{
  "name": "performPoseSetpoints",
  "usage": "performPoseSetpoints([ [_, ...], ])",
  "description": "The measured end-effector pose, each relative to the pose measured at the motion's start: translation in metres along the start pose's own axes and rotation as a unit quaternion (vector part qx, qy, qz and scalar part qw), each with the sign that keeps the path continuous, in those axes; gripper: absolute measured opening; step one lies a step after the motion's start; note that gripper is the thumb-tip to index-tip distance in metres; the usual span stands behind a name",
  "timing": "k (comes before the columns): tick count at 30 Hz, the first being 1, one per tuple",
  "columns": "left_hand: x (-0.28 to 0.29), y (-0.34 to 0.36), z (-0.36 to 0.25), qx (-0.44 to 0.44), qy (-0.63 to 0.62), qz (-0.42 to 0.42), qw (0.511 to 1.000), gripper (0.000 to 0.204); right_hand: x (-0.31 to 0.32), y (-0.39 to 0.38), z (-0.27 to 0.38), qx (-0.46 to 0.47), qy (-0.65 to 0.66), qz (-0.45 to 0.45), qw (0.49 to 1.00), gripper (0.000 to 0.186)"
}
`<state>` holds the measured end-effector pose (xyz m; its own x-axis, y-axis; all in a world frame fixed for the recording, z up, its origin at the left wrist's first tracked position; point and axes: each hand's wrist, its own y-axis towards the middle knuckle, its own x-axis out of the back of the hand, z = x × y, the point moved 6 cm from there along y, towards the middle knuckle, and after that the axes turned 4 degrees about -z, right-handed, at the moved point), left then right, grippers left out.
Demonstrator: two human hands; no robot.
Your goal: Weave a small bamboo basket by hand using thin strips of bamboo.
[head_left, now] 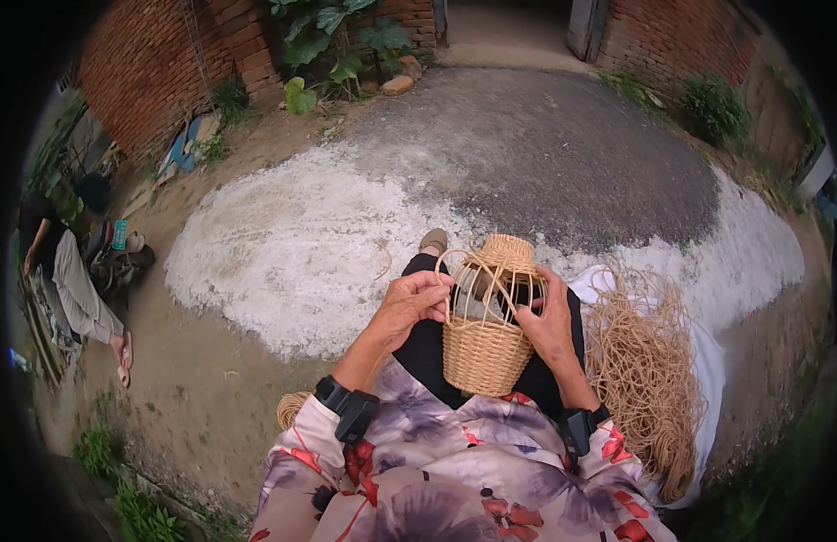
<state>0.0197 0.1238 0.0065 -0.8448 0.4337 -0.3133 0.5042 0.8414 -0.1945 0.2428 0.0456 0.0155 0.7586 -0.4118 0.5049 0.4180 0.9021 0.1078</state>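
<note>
Part-woven wicker basket point(484, 357) sits in the wearer's lap point(422, 348). Left hand point(407, 307) pinches a looped strand point(439, 260) at the basket's left; right hand point(552, 327) grasps its ribbed right side. Tangled cord heap point(642, 379) lies right of the basket.

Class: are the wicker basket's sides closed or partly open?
Partly open: the basket shows gaps between bare ribs above its woven lower wall.

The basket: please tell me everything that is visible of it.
The basket is tan and looks like wicker. Its near part is tightly woven and bucket-shaped; beyond it, spaced, unwoven ribs run to a narrower woven end at the far side. It seems to rest between dark trouser legs. The left hand pinches a curved strand at its left; the right hand grips its right side.
</note>
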Motion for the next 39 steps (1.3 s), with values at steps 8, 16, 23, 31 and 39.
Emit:
performPoseSetpoints([
  [8,-0.032,0.003,-0.011,-0.312,0.474,-0.115,0.815,0.011,-0.005,0.003,-0.019,0.008,0.054,0.01,0.998,0.071],
  [16,-0.015,0.0,0.011,-0.073,0.181,-0.128,0.972,0.03,-0.011,0.012,-0.04,-0.068,0.225,0.067,0.97,0.07],
  [23,0.014,-0.026,0.002,-0.226,0.56,-0.22,0.766,0.014,-0.009,0.014,-0.039,-0.051,0.174,0.055,0.982,0.068],
  [31,0.048,-0.015,0.021,-0.013,0.229,-0.199,0.953,0.016,-0.009,0.009,-0.039,-0.09,0.29,0.098,0.948,0.071],
  [39,0.016,-0.002,0.007,0.041,0.051,-0.064,0.996,0.015,-0.012,0.009,-0.045,-0.058,0.339,0.133,0.93,0.068],
])
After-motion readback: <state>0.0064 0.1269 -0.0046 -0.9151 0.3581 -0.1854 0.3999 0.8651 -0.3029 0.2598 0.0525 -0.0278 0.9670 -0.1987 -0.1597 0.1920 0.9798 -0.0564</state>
